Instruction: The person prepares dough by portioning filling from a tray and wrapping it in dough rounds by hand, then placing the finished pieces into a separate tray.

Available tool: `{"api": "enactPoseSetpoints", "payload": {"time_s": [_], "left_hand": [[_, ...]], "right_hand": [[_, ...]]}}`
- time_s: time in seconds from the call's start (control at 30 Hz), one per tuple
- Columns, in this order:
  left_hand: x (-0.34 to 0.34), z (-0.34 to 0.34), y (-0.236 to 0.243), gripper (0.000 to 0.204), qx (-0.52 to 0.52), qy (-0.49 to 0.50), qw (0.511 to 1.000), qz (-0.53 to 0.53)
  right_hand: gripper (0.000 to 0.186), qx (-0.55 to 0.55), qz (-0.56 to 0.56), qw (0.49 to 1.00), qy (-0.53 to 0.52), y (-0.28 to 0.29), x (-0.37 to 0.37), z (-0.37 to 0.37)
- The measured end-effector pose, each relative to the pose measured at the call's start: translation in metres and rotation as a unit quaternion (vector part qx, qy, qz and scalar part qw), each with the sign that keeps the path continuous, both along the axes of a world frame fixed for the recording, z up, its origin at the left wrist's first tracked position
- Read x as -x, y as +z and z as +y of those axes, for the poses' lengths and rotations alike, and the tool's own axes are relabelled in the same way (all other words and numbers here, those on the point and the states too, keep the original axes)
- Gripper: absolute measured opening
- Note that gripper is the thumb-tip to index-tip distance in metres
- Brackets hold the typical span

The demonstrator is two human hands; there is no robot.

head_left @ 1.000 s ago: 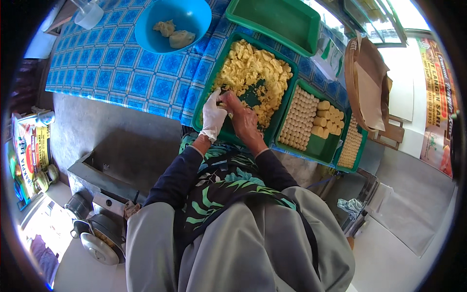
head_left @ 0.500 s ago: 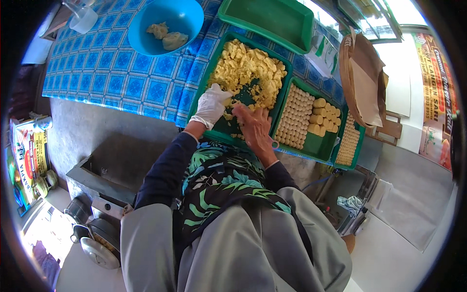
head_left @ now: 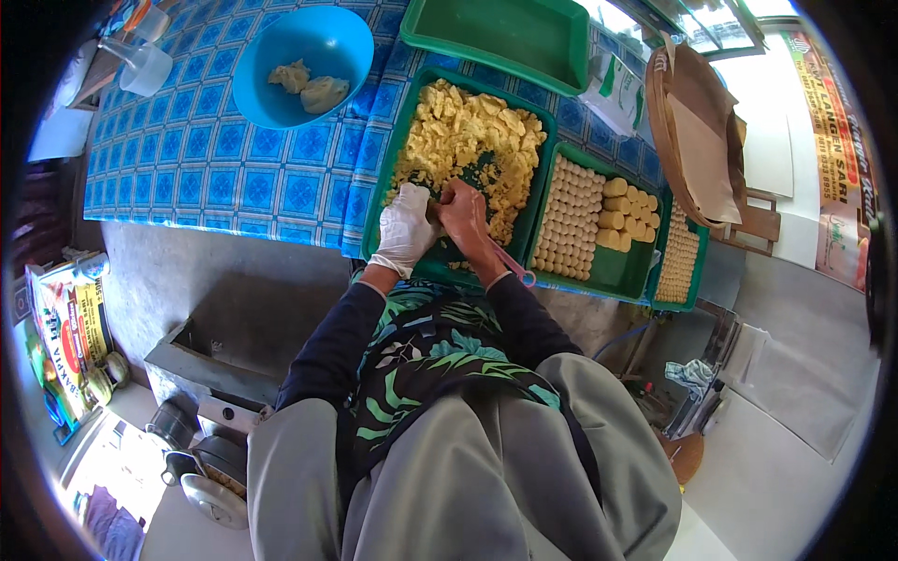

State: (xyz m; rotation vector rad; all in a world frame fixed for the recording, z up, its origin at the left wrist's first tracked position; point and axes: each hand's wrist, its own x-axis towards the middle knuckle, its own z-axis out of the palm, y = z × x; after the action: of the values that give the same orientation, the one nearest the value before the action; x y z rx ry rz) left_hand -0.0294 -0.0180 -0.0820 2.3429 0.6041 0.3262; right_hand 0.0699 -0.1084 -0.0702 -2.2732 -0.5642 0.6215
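Note:
My left hand (head_left: 405, 229), in a white glove, is closed over the near part of a green tray (head_left: 373, 208). Against its fingertips, my bare right hand (head_left: 465, 224) is closed in a pinch. Whatever lies between the fingers is hidden. Beyond both hands, a crumbly yellow mass (head_left: 477, 120) covers the far part of the tray and runs down its right side. A pink handle with a looped end (head_left: 517, 267) sticks out beside my right wrist, its other end in the tray.
Right of the tray, another green tray (head_left: 625, 271) holds rows of small pale balls (head_left: 569, 210) and thicker yellow pieces (head_left: 617, 215). A blue bowl (head_left: 257, 89) with dough lumps (head_left: 318, 93) stands left on the checked tablecloth (head_left: 224, 178). A woven round tray (head_left: 666, 140) leans at right.
My right hand has gone from lying spread on the yellow mass to a closed pinch beside the left. My left hand has turned and drawn slightly nearer. The pink handle shows more.

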Motion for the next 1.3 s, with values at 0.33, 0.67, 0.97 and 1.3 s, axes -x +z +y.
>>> {"api": "enactPoseSetpoints", "payload": {"time_s": [0.33,0.67,0.97,1.3], "left_hand": [[0.023,-0.011,0.035,0.041,0.007,0.161,0.977,-0.136],[-0.05,0.029,0.013,0.045,-0.066,0.101,0.992,-0.027],[-0.038,0.032,-0.022,0.012,-0.086,-0.032,0.996,0.007],[-0.025,0.015,-0.021,0.047,-0.054,0.016,0.998,-0.019]], "right_hand": [[0.043,-0.116,-0.206,0.956,0.175,0.007,0.009,-0.019],[0.038,-0.174,-0.259,0.945,0.095,0.025,0.006,-0.043],[0.035,-0.236,-0.065,0.942,-0.23,0.081,-0.021,-0.154],[0.044,0.021,-0.25,0.881,-0.402,0.004,-0.137,-0.349]]}}
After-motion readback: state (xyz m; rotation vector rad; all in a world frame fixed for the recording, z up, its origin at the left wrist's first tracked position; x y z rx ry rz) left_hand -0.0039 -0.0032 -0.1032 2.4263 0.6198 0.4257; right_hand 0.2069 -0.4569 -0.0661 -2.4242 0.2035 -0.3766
